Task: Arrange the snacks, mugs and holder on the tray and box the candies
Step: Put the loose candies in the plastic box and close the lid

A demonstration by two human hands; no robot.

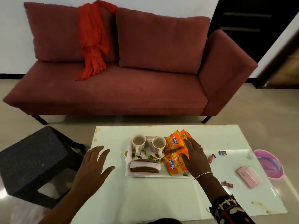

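The white desk [145, 199] sat low in front of a maroon sofa [113, 88], and a red cloth [93, 41] trailed down from the sofa's back cushions onto the seat. A dark stool [32, 162] stood on the pale tiled floor at the desk's left edge, and a pink tub [271, 165] showed on the floor past its right edge. A dark doorway opened at the far right of the room. Mid-desk lay the white tray [145, 174], already busy: two mugs [138, 142] stood upright side by side along its far edge, the brown holder [144, 165] with white paper in it lay at the near left, and the orange snack packets [174, 162] were stacked on the right half. The right hand [194, 157], bracelet at the wrist, rested flat over those packets, fingers [188, 143] spread and not pinching anything. The left hand [93, 165] hovered just off the tray's left side above bare desk, fingers open and splayed, holding nothing. To the right of the tray the candies [212, 158] lay scattered loose on the desk, well apart from one another, one nearer the front edge. A pink box [247, 176] lay closed near the desk's right edge.
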